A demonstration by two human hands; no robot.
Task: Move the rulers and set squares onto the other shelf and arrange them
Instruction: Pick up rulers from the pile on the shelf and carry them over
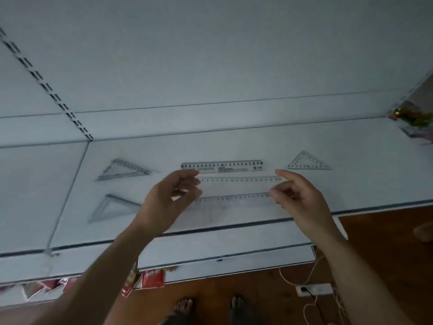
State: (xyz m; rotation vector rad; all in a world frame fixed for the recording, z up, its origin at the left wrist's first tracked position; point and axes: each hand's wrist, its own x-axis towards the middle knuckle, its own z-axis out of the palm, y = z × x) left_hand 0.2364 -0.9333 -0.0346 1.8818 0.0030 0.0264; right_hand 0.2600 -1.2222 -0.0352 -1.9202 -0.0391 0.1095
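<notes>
Left hand (173, 195) and right hand (297, 198) curl at the ends of a clear ruler (239, 180) on the shelf (351, 184), likely aligning it; whether they grip it cannot be told.

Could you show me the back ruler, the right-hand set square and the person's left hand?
back ruler (222, 167): head view, middle of its strip.
right-hand set square (307, 162): head view, its clear centre.
left hand (168, 202): head view, back of the hand.

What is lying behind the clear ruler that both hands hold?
A ruler with dark markings lies flat on the shelf, just behind the clear ruler. The left hand covers its near left corner; the rest shows.
</notes>
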